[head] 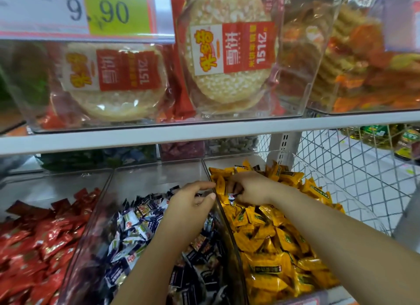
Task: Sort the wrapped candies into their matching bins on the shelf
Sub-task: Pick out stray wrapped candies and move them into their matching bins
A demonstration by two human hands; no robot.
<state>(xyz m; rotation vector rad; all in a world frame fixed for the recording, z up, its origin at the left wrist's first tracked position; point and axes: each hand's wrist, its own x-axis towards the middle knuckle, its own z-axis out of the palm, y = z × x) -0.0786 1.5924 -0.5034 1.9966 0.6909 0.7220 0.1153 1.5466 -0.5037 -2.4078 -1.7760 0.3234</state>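
Yellow-candy bin [354, 202], R end of lower shelf. Blue-white-candy bin [154, 179] just L of it. R hand [252, 189] inside yellow-candy bin, fingers curled, pinching stray blue-white candy [232, 196]. L hand [193, 202] at its L wall, half-curled; contents unclear.

price tag [106, 9]: "9.90", the 9 on the white part and .90 on the yellow part; clipped to the top bin front
fine print on tag: blurred
right rice cracker pack [229, 48]: red panel with white Chinese characters, looks like 雪饼, turned on its side; yellow cartoon logo on white beside it, not legible
left rice cracker pack [113, 70]: same label, softer
yellow candies [272, 236]: green oval mark, text too small
blue-and-white candies [136, 225]: print unreadable
red candies [34, 248]: gold print unreadable
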